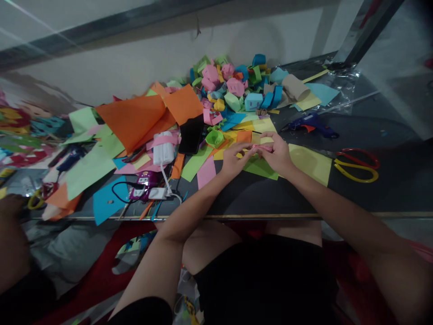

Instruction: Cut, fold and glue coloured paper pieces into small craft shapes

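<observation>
Between my two hands is a small strip of pink paper (263,148), pinched at its ends above the table. The fingertips of my left hand (236,159) close on its left end. My right hand (278,155) grips the other end, thumb and fingers together. Just beyond lie an orange paper piece (244,136) and a green paper cup shape (215,138). Beneath the hands are a green sheet (260,169) and a yellow sheet (309,161). The fingers partly hide the pink strip, so its folds are hard to make out.
Scissors (356,165) with red and yellow handles lie right, below a blue glue gun (313,124). Folded paper shapes (233,85) pile against the wall. Left are a black phone (191,134), a white power adapter (163,148), a purple power strip (145,184) and another person's arm (13,243).
</observation>
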Available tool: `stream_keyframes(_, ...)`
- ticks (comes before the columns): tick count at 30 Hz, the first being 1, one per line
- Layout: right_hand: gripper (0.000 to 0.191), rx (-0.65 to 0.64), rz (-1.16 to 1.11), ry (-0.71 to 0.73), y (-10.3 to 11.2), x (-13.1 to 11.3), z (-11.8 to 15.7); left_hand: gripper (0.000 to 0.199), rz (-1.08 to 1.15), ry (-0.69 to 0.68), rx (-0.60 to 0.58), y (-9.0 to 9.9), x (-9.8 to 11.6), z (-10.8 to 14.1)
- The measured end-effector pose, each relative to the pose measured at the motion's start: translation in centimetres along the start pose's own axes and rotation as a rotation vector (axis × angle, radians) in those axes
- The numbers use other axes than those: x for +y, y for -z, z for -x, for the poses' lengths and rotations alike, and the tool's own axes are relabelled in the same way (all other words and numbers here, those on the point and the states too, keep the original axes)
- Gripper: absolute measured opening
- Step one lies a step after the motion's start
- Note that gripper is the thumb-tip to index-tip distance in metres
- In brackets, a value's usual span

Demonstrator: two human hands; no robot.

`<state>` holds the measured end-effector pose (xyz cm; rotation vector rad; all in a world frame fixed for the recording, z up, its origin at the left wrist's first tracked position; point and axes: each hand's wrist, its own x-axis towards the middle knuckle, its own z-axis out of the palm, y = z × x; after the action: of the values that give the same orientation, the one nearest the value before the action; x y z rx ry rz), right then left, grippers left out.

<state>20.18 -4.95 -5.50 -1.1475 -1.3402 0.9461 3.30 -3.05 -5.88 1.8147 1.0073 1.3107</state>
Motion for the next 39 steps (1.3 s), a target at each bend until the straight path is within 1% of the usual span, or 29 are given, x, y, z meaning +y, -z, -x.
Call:
stream_keyframes(2, 0.060, 0.004, 0.021, -0.019, 0.0, 0.1, 0.0, 0.035, -0.001, -0.009, -0.014, 0.1, 0.1, -0.1)
stream_keyframes(4, 0.062, -0.003, 0.052, -0.024, 0.1, 0.1, 0.0, 0.037, 0.033, 0.014, -0.027, 0.2, -0.1, -0.2)
stream_keyframes(9, 0.056, 0.014, 0.102, 0.001, 0.1, -0.6, 0.1, 0.042, 0.149, 0.070, -0.077, 0.3, -0.8, -0.8)
stream_keyframes(14, 0.050, 0.011, 0.076, 0.036, 0.2, -0.3, 0.0, 0.041, 0.156, 0.151, -0.089, 0.4, -1.8, -1.1)
stream_keyframes(17, 0.040, 0.025, 0.099, 0.054, 0.3, 0.0, -0.1, 0.041, 0.101, 0.132, -0.085, 0.4, -2.1, -1.0)
stream_keyframes(19, 0.035, 0.045, 0.113, 0.067, 0.4, -0.1, -0.1, 0.044, 0.074, 0.115, -0.068, 0.4, -1.9, -0.9)
stream_keyframes(22, 0.031, 0.090, 0.141, 0.101, 0.3, -0.4, 0.1, 0.051, 0.101, 0.130, -0.036, 0.2, -1.4, -0.6)
stream_keyframes(25, 0.033, 0.119, 0.178, 0.129, 0.2, -0.7, 0.2, 0.056, 0.172, 0.153, -0.035, 0.0, -0.8, -0.5)
stream_keyframes(29, 0.040, 0.109, 0.197, 0.126, 0.3, -0.8, 0.2, 0.059, 0.208, 0.179, -0.045, -0.1, -0.5, -0.4)
stream_keyframes(33, 0.041, 0.094, 0.200, 0.126, 0.5, -0.5, 0.0, 0.055, 0.224, 0.174, -0.081, 0.1, -0.6, -0.4)
stream_keyframes(36, 0.039, 0.077, 0.215, 0.142, 0.6, -0.5, -0.1, 0.050, 0.213, 0.156, -0.110, 0.3, -0.9, -0.6)
stream_keyframes(39, 0.040, 0.057, 0.225, 0.155, 0.5, -0.6, 0.0, 0.049, 0.142, 0.127, -0.087, 0.4, -1.2, -0.7)
